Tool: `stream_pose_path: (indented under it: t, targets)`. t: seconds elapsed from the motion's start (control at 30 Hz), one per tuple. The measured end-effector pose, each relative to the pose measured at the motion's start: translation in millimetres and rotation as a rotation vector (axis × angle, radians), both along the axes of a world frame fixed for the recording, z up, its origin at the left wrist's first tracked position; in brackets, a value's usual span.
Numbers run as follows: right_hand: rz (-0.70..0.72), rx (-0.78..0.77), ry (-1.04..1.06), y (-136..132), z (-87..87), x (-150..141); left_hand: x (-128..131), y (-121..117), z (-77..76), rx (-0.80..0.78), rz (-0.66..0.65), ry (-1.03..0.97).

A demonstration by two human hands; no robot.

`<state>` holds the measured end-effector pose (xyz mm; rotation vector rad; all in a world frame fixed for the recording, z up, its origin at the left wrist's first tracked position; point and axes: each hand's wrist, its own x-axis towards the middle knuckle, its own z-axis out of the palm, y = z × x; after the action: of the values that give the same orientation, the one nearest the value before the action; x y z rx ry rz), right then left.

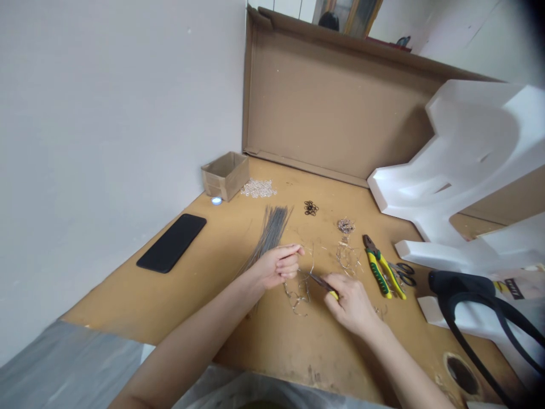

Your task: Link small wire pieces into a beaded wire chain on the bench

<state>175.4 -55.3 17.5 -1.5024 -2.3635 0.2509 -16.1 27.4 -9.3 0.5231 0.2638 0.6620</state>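
My left hand is closed in a pinch on a thin metal wire, whose bent length stands beside the fingertips. My right hand is wrapped round a pair of pliers with narrow dark jaws and a bit of yellow handle showing. The jaw tips reach the wire just right of my left hand; whether they clamp it I cannot tell. Behind my left hand lies a bundle of straight grey wires. Several bent wire pieces lie on the table below both hands.
Right of my hands are green-and-yellow pliers, black-handled scissors, and more bent wire. Farther back are black rings, clear small pieces and a cardboard box. A black phone lies left; white foam stands right.
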Motion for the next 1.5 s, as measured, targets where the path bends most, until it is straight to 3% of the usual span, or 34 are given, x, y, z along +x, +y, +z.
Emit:
stream_pose_path:
  t: [0.17, 0.33, 0.5, 0.67, 0.83, 0.93, 1.07, 1.17, 1.23, 1.33, 1.5]
  targets:
    - [-0.003, -0.005, -0.011, 0, 1.1, 0, 0, 1, 0.0, 0.013, -0.016, 0.02]
    - [-0.018, -0.027, -0.116, 0, 0.2, 4, 1, -1, 3.9, 0.11, 0.101, 0.073]
    - [-0.172, -0.083, -0.248, -12, -17.9, 16, 1, -4, 10.9, 0.202, 0.242, 0.145]
    - [-0.309, 0.009, -0.353, -27, -39.5, 28, 2, -6, 12.3, 0.205, 0.253, 0.17]
    - [-0.32, 0.047, -0.354, -31, -45.2, 33, 3, -6, 10.3, 0.169, 0.219, 0.136]
    - [-0.295, 0.033, -0.188, -26, -37.8, 31, 5, -6, 9.4, 0.148, 0.216, 0.097]
    - [-0.289, -0.016, 0.365, -10, -22.5, 17, 10, -8, 6.3, 0.174, 0.253, 0.069]
    - [-0.35, -0.255, 0.847, 7, -15.7, 0, 15, -10, 1.9, 0.195, 0.279, 0.06]
    - [-0.318, -0.447, 1.081, 18, -14.7, -10, 18, -10, -1.3, 0.202, 0.307, 0.049]
    - [-0.244, -0.591, 1.27, 30, -16.5, -17, 20, -9, -4.6, 0.197, 0.361, 0.061]
    - [-0.152, -0.662, 1.404, 37, -20.3, -15, 21, -8, -5.6, 0.201, 0.414, 0.155]
